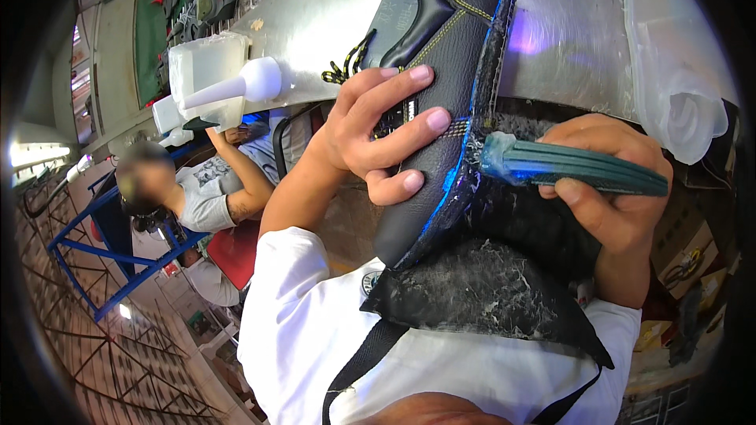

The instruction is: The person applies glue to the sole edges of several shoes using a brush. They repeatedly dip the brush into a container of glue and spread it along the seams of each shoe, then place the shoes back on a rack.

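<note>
Head view: left hand (370, 130) grips shoe (441, 102), right hand (606, 189) brush (567, 167).

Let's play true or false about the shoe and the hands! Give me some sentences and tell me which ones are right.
1. The left hand grips the black shoe upper. True.
2. The right hand holds a red hammer. False: it holds a green-handled brush.
3. The brush tip touches the shoe's edge. True.
4. The shoe is white. False: it is black with yellow stitching.
5. A stained black apron lies under the shoe. True.
</note>
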`<move>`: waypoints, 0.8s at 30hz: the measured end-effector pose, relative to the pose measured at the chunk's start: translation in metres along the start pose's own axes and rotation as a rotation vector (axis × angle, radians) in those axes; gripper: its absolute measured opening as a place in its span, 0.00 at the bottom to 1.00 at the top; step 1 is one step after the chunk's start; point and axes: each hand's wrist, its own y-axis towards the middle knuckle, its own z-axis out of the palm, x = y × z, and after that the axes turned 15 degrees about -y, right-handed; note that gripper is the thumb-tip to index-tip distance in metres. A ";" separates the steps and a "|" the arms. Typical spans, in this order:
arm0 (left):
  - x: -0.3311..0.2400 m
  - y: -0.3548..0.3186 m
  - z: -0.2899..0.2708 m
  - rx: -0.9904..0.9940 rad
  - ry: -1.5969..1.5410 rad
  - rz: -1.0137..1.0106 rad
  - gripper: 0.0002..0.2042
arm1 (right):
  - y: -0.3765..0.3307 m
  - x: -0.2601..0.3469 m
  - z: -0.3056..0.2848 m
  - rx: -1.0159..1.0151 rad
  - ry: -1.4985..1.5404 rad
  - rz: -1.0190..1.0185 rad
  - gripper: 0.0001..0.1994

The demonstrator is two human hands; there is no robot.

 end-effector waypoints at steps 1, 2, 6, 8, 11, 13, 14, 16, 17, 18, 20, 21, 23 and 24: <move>-0.001 0.001 -0.003 0.027 -0.017 -0.017 0.27 | -0.004 0.006 0.002 -0.014 0.008 0.017 0.10; -0.002 0.003 -0.003 0.030 -0.030 -0.034 0.26 | -0.006 0.010 0.003 -0.016 -0.003 0.001 0.10; -0.005 0.019 -0.012 0.096 -0.053 -0.072 0.24 | -0.011 0.025 0.004 -0.025 -0.025 -0.025 0.11; -0.004 0.016 -0.007 0.066 -0.027 -0.035 0.24 | -0.014 0.034 0.005 -0.037 -0.033 -0.002 0.12; -0.006 0.024 -0.007 0.087 -0.021 -0.055 0.23 | -0.021 0.040 0.011 -0.103 -0.024 0.067 0.13; -0.005 0.031 -0.009 0.105 -0.013 -0.068 0.24 | -0.023 0.046 0.012 -0.106 -0.045 0.036 0.13; -0.002 0.031 -0.011 0.115 -0.007 -0.076 0.24 | -0.023 0.046 0.013 -0.107 -0.055 0.016 0.13; -0.002 0.034 -0.011 0.122 0.010 -0.076 0.25 | -0.027 0.052 0.015 -0.120 -0.080 -0.006 0.14; -0.003 0.035 -0.011 0.126 0.021 -0.078 0.25 | -0.027 0.054 0.015 -0.116 -0.089 -0.019 0.14; -0.004 0.037 -0.011 0.132 0.031 -0.079 0.25 | -0.027 0.057 0.015 -0.114 -0.098 -0.033 0.14; -0.007 0.043 -0.012 0.134 0.043 -0.091 0.25 | -0.032 0.062 0.014 -0.091 -0.140 -0.066 0.13; -0.008 0.045 -0.012 0.134 0.046 -0.099 0.24 | -0.034 0.064 0.011 -0.049 -0.140 -0.064 0.13; -0.008 0.046 -0.011 0.121 0.054 -0.111 0.24 | -0.038 0.068 0.015 -0.063 -0.111 -0.060 0.13; -0.008 0.047 -0.010 0.110 0.062 -0.108 0.24 | -0.039 0.069 0.016 -0.053 -0.077 -0.073 0.13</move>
